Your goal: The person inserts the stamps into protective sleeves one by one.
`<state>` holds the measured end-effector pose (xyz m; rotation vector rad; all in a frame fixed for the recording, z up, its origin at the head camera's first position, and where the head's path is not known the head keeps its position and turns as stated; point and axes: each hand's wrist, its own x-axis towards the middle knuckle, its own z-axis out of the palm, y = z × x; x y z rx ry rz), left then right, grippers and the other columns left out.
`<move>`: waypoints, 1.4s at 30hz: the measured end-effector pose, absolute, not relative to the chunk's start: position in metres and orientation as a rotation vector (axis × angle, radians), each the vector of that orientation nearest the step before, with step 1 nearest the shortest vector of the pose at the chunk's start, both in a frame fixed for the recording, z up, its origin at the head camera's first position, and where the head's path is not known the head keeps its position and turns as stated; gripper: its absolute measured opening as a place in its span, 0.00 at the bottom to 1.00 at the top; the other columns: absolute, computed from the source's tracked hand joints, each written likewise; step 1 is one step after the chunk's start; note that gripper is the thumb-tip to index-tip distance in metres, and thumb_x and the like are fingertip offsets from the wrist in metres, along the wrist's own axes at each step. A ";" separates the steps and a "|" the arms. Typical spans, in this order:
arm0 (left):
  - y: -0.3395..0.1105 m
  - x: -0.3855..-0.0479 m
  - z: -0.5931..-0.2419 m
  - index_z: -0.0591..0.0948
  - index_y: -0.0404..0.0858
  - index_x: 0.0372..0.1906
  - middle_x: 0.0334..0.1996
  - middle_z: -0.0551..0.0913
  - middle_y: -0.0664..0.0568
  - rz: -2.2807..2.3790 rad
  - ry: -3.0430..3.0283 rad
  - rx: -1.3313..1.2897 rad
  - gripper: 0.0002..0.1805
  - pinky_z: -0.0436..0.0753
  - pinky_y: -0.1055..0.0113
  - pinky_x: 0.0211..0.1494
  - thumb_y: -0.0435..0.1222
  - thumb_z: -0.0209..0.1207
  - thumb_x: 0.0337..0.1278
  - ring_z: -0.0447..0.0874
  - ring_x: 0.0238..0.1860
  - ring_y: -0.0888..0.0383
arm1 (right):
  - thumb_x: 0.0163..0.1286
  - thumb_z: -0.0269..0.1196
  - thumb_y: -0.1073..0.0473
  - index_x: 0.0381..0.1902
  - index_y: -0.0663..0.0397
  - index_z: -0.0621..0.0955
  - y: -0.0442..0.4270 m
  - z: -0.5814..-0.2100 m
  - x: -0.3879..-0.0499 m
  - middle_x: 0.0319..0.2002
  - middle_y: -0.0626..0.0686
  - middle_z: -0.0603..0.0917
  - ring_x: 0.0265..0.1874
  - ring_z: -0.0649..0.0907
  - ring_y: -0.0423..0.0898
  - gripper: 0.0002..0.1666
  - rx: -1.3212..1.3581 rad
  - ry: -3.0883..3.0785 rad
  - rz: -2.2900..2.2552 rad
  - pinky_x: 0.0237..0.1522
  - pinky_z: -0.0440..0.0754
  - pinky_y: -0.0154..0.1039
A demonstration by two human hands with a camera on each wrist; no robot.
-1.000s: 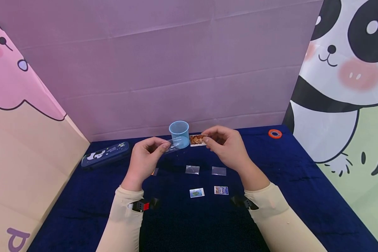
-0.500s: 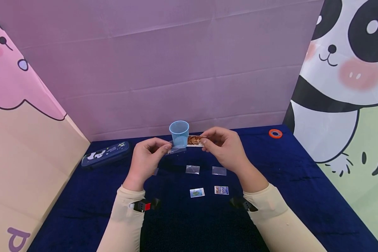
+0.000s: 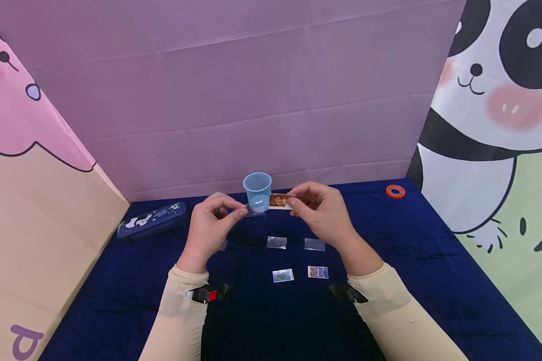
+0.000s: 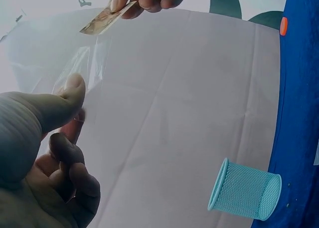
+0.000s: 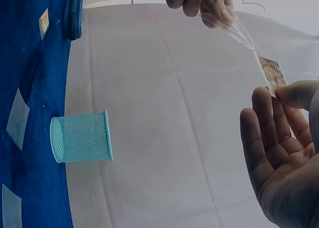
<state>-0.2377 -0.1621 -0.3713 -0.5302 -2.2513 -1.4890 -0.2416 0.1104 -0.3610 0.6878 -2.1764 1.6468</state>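
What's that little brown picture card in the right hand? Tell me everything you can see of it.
The picture card is a small, flat rectangle, apparently paper or thin card, with a brownish picture and a pale border; the picture's subject is too small to make out. The right hand pinches one end, partly covering it, and holds it in the air. The free end points toward the clear sleeve in the left hand; whether they touch is unclear.

From the head, we're looking forward and down across the blue tablecloth to its far edge; in close, the wrist views tip sideways past left hand and right hand, both catching the mesh pencil cup by that edge.
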 end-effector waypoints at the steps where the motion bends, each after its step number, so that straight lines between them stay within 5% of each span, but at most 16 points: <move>1: -0.162 -0.238 -0.371 0.92 0.46 0.39 0.33 0.82 0.54 -1.486 -2.251 -0.528 0.03 0.73 0.65 0.26 0.38 0.74 0.61 0.73 0.24 0.52 | 0.74 0.68 0.63 0.44 0.54 0.88 0.110 -0.361 -0.242 0.32 0.53 0.89 0.30 0.87 0.49 0.03 0.686 -2.177 1.646 0.33 0.85 0.38; 12: -0.163 -0.237 -0.372 0.90 0.48 0.35 0.32 0.83 0.56 -1.498 -2.278 -0.510 0.03 0.72 0.64 0.28 0.39 0.75 0.60 0.74 0.27 0.51 | 0.73 0.69 0.63 0.43 0.56 0.87 0.109 -0.360 -0.241 0.32 0.62 0.88 0.29 0.87 0.54 0.03 0.690 -2.159 1.673 0.28 0.80 0.36; 31: -0.157 -0.236 -0.369 0.90 0.38 0.38 0.33 0.87 0.48 -1.633 -2.301 -0.535 0.03 0.75 0.68 0.28 0.34 0.71 0.64 0.75 0.27 0.54 | 0.74 0.68 0.65 0.44 0.57 0.87 0.109 -0.361 -0.243 0.36 0.54 0.89 0.33 0.88 0.46 0.04 0.682 -2.108 1.673 0.36 0.86 0.37; 42: -0.161 -0.239 -0.373 0.91 0.41 0.39 0.34 0.87 0.51 -1.592 -2.329 -0.567 0.04 0.80 0.67 0.34 0.38 0.69 0.67 0.78 0.31 0.53 | 0.75 0.67 0.64 0.45 0.57 0.87 0.109 -0.364 -0.245 0.38 0.54 0.89 0.34 0.88 0.47 0.05 0.653 -2.143 1.686 0.38 0.87 0.37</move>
